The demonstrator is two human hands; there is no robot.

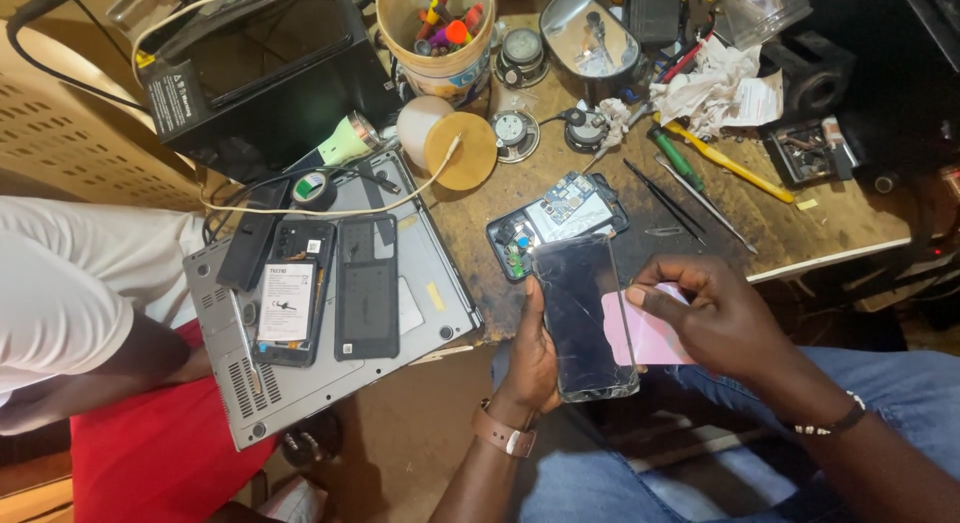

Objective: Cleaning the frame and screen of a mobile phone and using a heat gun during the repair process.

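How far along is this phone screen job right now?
Done: an opened phone lies on the bench, its insides showing. In hand: left hand holds the cracked screen, right hand presses a pink card at its edge. Left: nothing looks reassembled yet.

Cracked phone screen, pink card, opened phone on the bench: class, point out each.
cracked phone screen [583, 318], head view, middle of the glass
pink card [645, 335], head view, its bare lower part
opened phone [556, 221], head view, exposed circuit board
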